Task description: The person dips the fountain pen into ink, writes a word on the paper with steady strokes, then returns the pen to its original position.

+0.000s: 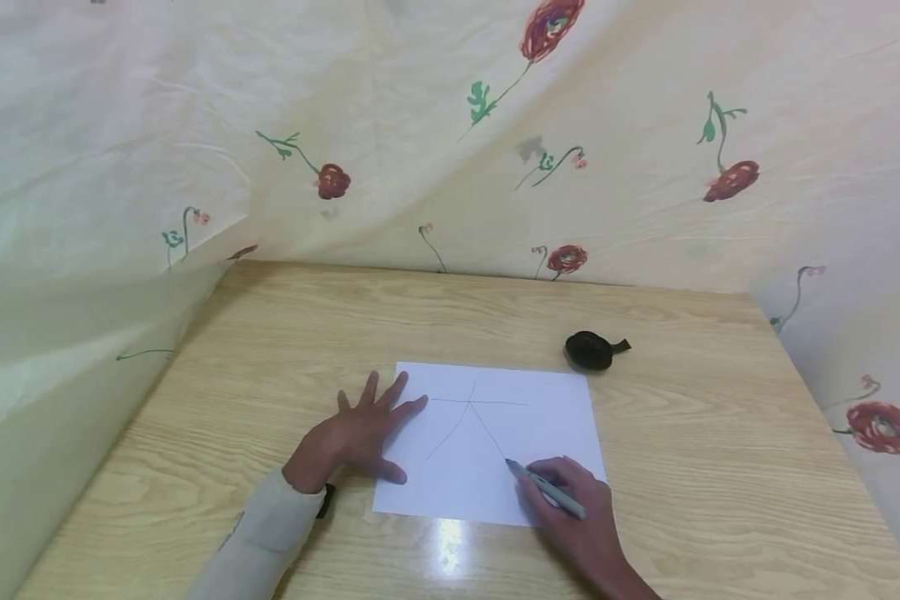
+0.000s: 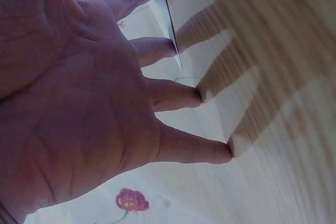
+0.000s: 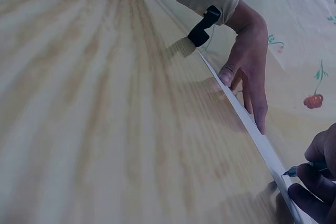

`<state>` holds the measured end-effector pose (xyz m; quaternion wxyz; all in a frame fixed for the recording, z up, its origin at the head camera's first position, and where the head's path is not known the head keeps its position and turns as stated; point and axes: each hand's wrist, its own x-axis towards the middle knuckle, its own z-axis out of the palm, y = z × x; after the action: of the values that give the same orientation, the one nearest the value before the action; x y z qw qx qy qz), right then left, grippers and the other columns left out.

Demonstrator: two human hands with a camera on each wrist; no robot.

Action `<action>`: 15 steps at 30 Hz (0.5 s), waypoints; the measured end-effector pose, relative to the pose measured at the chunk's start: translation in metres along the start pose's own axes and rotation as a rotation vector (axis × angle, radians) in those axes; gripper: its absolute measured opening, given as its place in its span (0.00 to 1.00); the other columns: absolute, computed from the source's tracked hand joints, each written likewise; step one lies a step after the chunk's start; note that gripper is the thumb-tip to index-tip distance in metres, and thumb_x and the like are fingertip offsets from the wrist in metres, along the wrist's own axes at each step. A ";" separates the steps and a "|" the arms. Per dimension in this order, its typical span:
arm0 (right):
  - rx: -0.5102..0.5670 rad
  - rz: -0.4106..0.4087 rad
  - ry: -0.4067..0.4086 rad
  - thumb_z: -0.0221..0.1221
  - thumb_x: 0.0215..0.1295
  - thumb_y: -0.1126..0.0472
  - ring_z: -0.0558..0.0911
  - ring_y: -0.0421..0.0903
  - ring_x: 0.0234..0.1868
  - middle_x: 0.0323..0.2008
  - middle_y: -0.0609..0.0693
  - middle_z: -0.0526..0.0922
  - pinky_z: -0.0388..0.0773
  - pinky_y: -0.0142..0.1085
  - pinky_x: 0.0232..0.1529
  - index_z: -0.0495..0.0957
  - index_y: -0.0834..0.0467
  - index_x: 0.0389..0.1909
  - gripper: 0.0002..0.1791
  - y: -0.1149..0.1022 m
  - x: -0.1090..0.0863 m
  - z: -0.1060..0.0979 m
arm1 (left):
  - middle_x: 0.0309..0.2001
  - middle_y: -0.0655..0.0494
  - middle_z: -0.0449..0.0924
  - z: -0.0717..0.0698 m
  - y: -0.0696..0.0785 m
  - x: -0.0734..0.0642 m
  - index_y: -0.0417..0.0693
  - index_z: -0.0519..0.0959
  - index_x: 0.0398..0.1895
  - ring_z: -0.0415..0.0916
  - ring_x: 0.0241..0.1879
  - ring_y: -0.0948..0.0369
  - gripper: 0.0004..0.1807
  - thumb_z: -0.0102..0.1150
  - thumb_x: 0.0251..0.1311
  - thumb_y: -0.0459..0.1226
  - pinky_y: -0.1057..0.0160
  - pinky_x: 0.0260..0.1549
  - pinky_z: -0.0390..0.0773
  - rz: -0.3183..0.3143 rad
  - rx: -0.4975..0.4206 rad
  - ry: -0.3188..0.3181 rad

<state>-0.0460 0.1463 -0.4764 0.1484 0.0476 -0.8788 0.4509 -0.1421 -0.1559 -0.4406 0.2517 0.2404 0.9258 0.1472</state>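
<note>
A white sheet of paper (image 1: 450, 492) lies on the wooden table, bearing thin dark lines: a short upright stroke, a long level one across it, and two slanting legs below. My left hand (image 1: 360, 429) is spread at the sheet's left edge, some fingertips on the paper and others on the wood, as the left wrist view also shows. In my right hand (image 1: 570, 508) I grip a grey-green pen (image 1: 558, 495). Its tip touches the paper at the lower end of the right slanting line. The right wrist view catches the pen (image 3: 294, 171) only at its edge.
Behind the sheet, to the right, sits a small black pan-shaped object (image 1: 591, 351) with a short handle. A black device (image 3: 202, 30) is strapped at the left wrist. Cream cloth (image 1: 420, 167) with painted red flowers hangs along the back and sides of the table (image 1: 720, 433).
</note>
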 end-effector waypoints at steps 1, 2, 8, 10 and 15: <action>0.009 -0.002 -0.001 0.75 0.47 0.69 0.77 0.35 0.23 0.25 0.34 0.81 0.72 0.25 0.27 0.84 0.49 0.28 0.13 0.000 -0.001 -0.001 | 0.80 0.45 0.33 0.001 0.000 0.000 0.60 0.53 0.80 0.25 0.75 0.33 0.59 0.78 0.45 0.53 0.19 0.57 0.40 -0.002 -0.002 -0.001; 0.012 -0.005 -0.001 0.75 0.47 0.70 0.77 0.35 0.23 0.25 0.34 0.81 0.72 0.25 0.27 0.84 0.49 0.28 0.13 0.000 -0.002 -0.003 | 0.80 0.45 0.33 0.001 0.000 0.001 0.60 0.53 0.80 0.25 0.75 0.33 0.59 0.78 0.45 0.53 0.19 0.57 0.40 -0.001 -0.004 -0.001; 0.020 0.004 -0.004 0.75 0.46 0.70 0.75 0.35 0.20 0.24 0.36 0.80 0.70 0.24 0.24 0.84 0.48 0.27 0.15 0.001 -0.008 -0.011 | 0.80 0.45 0.33 0.004 0.000 0.001 0.60 0.54 0.79 0.25 0.75 0.33 0.59 0.78 0.45 0.53 0.19 0.57 0.39 -0.002 -0.011 0.007; 0.021 0.019 -0.009 0.76 0.46 0.70 0.74 0.35 0.19 0.23 0.36 0.79 0.71 0.21 0.28 0.84 0.49 0.27 0.15 0.002 -0.009 -0.013 | 0.80 0.45 0.33 0.004 0.000 0.001 0.60 0.54 0.79 0.25 0.75 0.33 0.59 0.78 0.45 0.53 0.19 0.57 0.39 -0.002 -0.011 0.008; 0.013 0.051 -0.041 0.75 0.46 0.71 0.77 0.36 0.19 0.23 0.36 0.81 0.67 0.16 0.52 0.83 0.49 0.26 0.15 0.005 -0.007 -0.018 | 0.80 0.46 0.33 0.005 -0.001 0.001 0.60 0.53 0.80 0.25 0.75 0.34 0.59 0.78 0.45 0.53 0.19 0.58 0.39 -0.007 -0.006 0.007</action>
<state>-0.0361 0.1630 -0.4726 0.1187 0.0354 -0.8796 0.4593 -0.1409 -0.1548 -0.4453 0.2495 0.2361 0.9271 0.1500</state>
